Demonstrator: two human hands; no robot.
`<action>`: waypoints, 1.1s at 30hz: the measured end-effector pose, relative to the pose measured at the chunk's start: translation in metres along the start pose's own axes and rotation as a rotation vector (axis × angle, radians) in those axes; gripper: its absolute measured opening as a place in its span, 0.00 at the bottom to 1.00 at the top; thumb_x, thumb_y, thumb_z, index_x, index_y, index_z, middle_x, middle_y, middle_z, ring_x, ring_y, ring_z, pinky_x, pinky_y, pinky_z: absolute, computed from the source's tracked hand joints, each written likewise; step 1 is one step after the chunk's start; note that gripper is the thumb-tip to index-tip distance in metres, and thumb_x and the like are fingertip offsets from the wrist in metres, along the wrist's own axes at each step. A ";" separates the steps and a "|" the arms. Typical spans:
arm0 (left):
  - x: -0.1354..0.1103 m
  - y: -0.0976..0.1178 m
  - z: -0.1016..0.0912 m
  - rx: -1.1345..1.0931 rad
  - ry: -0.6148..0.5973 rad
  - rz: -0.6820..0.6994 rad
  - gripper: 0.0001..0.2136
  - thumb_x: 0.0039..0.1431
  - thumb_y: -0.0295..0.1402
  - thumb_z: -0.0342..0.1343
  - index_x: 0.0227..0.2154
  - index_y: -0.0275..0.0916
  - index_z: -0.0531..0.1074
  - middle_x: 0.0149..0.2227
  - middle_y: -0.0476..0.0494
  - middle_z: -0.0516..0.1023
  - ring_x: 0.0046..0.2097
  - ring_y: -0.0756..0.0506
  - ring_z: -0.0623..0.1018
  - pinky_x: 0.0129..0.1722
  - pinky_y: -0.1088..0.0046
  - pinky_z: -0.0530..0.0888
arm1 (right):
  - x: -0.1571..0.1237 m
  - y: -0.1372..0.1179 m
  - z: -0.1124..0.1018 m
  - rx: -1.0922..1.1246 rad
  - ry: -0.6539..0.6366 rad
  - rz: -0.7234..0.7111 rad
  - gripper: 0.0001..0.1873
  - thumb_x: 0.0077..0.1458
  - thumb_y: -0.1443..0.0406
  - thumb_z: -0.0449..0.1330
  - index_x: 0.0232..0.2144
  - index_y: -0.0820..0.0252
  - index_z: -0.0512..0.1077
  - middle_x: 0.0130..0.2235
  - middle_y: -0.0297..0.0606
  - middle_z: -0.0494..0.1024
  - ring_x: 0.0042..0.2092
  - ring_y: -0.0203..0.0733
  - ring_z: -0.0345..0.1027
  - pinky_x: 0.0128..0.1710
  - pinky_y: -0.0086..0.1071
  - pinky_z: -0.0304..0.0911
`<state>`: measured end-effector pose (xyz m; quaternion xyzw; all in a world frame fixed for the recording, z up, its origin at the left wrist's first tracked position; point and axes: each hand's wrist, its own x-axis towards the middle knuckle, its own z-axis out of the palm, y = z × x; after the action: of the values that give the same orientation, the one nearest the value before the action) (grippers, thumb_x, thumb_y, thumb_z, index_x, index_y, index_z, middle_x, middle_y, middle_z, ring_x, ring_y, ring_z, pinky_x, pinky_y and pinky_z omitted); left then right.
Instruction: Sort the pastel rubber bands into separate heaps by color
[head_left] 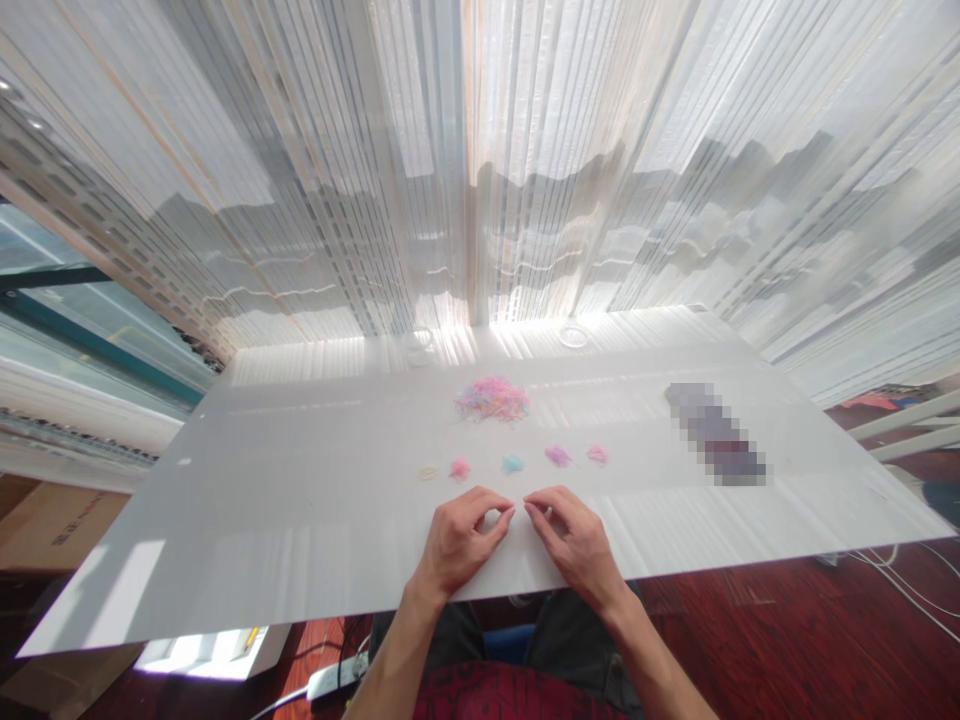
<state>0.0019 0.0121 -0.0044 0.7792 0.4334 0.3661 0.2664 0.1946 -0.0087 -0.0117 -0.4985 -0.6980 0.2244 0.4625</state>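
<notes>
Two pinched hands below a row of coloured clumps

White table, sunlit through a striped, sheer curtain at its far side. Person seated at the near edge, dark red top, forearms bare.

Left hand: thumb and forefinger curled into a loop, tips pressed together. Right hand: much the same, facing it, tips meeting. The two pinches lie close, a narrow gap between. Cannot tell from where I stand whether anything thin is caught in either.

Just beyond the hands, a loose row of small clumps, left to right: pale yellow clump, sparse; coral-pink clump; turquoise clump; purple clump; light pink clump. All apart from one another. Coral-pink sits nearest the left hand.

Behind the row, farther from the person, a larger tangled heap of fine strands, mostly pink, with lilac and blue mixed in.

Off to the right, a dark elongated object, too blurred to identify. Reddish wood floor below; cardboard box at far left.
</notes>
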 end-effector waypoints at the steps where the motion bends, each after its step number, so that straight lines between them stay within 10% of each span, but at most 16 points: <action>1: 0.000 0.000 0.001 -0.005 0.001 -0.002 0.07 0.68 0.33 0.56 0.38 0.41 0.80 0.34 0.46 0.82 0.26 0.52 0.71 0.28 0.77 0.71 | 0.000 0.000 0.000 0.000 0.004 -0.001 0.07 0.68 0.64 0.57 0.39 0.56 0.75 0.36 0.38 0.80 0.34 0.41 0.74 0.36 0.33 0.72; 12: -0.006 -0.015 -0.018 0.199 0.510 -0.285 0.07 0.64 0.36 0.60 0.36 0.40 0.81 0.34 0.47 0.82 0.22 0.52 0.66 0.27 0.75 0.70 | -0.001 0.000 0.000 -0.023 -0.004 0.001 0.07 0.68 0.65 0.56 0.40 0.56 0.74 0.36 0.38 0.80 0.35 0.41 0.74 0.35 0.33 0.71; 33: -0.004 -0.017 -0.014 0.399 0.487 -0.269 0.06 0.64 0.35 0.59 0.37 0.41 0.81 0.33 0.48 0.81 0.24 0.51 0.70 0.27 0.76 0.67 | 0.001 -0.003 -0.001 -0.024 -0.044 0.036 0.08 0.68 0.66 0.55 0.38 0.55 0.74 0.36 0.38 0.79 0.36 0.42 0.74 0.37 0.33 0.70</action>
<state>-0.0191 0.0182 -0.0104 0.6417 0.6462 0.4108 0.0432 0.1942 -0.0090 -0.0081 -0.5113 -0.7018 0.2352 0.4367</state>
